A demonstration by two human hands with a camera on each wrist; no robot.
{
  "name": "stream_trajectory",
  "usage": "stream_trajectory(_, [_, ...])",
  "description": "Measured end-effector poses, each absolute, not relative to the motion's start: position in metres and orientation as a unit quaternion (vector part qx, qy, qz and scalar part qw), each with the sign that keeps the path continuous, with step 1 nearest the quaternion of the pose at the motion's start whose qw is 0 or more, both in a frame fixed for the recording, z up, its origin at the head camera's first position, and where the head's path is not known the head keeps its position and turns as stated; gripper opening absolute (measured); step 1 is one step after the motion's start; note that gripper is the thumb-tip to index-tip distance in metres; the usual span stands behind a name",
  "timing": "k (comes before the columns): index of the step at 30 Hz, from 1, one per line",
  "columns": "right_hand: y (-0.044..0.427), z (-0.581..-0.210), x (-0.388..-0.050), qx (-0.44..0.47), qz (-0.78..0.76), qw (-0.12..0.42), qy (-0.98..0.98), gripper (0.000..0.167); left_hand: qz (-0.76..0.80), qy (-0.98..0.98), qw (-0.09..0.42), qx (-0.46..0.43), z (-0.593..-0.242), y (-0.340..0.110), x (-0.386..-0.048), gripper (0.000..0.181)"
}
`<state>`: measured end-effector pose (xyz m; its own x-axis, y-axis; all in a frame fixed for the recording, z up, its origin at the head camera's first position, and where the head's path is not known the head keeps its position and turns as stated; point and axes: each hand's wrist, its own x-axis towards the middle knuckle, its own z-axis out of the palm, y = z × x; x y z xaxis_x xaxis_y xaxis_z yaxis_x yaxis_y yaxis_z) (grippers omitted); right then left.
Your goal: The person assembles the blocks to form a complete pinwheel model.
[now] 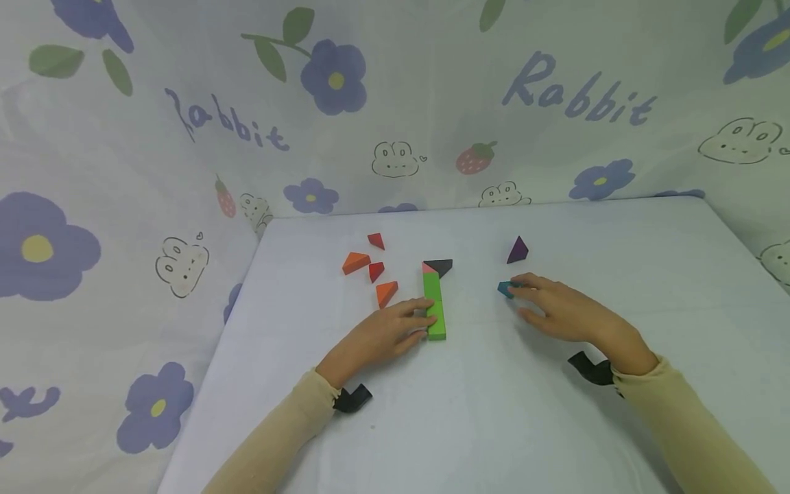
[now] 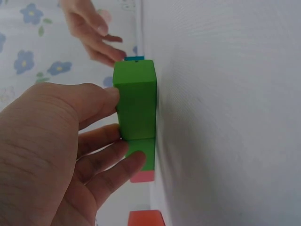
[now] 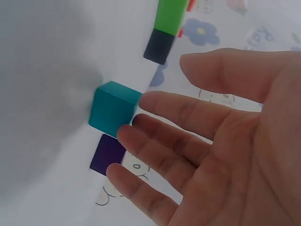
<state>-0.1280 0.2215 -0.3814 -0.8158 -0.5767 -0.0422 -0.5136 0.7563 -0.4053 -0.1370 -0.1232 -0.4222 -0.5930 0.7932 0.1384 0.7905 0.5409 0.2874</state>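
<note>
Two green blocks point(image 1: 435, 309) lie end to end in a column, a pink piece point(image 1: 428, 268) at their far end and a black piece point(image 1: 439, 266) beside it. My left hand point(image 1: 395, 331) rests its fingers on the column's left side; in the left wrist view the fingers point(image 2: 101, 155) lie along the green block point(image 2: 136, 103), fairly straight. At the right, my right hand point(image 1: 564, 312) touches a teal block point(image 1: 505, 289) with extended fingers. The right wrist view shows fingertips at the teal block point(image 3: 113, 108), the thumb standing apart from it.
Two orange pieces point(image 1: 356, 263) and two small red pieces point(image 1: 376, 241) lie left of the green column. A purple piece point(image 1: 518, 250) stands beyond the teal block. Patterned cloth point(image 1: 395, 103) rises behind the white table surface point(image 1: 481, 412).
</note>
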Motion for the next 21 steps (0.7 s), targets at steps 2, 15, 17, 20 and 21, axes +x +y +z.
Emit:
stream_trajectory(2, [0.2215,-0.3832,-0.1285,-0.293,-0.185,0.083,0.935,0.045,0.164,0.877,0.004,0.452,-0.4222,-0.1233,-0.1375,0.038])
stream_trajectory(15, [0.2216,-0.3870,-0.1300,-0.279,-0.179,0.079,0.940,0.049,0.159,0.876,-0.003,0.455,-0.4223,-0.1234,-0.1359,0.038])
stream_trajectory(17, [0.2219,-0.3880,-0.1304,-0.278,-0.179,0.081,0.940,0.049,0.158,0.876,-0.003,0.455,-0.4213,-0.1234,-0.1354,0.038])
stream_trajectory(20, [0.2217,-0.3905,-0.1318,-0.278,-0.184,0.082,0.939,0.051,0.155,0.878,0.001,0.452,-0.4198,-0.1236,-0.1348,0.038])
stream_trajectory(21, [0.2217,-0.3917,-0.1327,-0.279,-0.186,0.082,0.939,0.052,0.154,0.879,0.002,0.451,-0.4196,-0.1236,-0.1348,0.038])
